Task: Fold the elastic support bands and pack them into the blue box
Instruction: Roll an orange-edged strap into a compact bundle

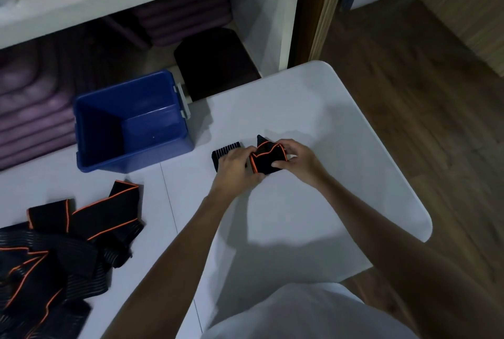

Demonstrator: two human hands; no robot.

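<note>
- While one band is being folded at mid-table, the pile (54, 251) of loose black, orange-edged bands lies at the table's (327, 126) left edge, well apart from the hands; I judge it is the stock waiting its turn.
- Just beyond the pile, the box (131, 120) stands open-topped at the table's far left side; what shows of its inside holds no bands, so packing looks barely begun. It sits near the hands, probably so that a finished band needs only a short reach.
- Just right of the box lies the band's ribbed end (227, 149), flat on the table and partly under the left hand.
- Reaching forward from a bare forearm, the left hand (234, 166) lies knuckles up, its fingers curled onto the band's left side, gripping it to steady the bundle.
- Between the two hands sits the band (268, 157), gathered into a compact wad with orange trim showing on top.
- Coming in from the right, the right hand (297, 160) pinches the band's right side, thumb at the near edge and fingers curled over the far edge, seemingly keeping the fold tight.
</note>
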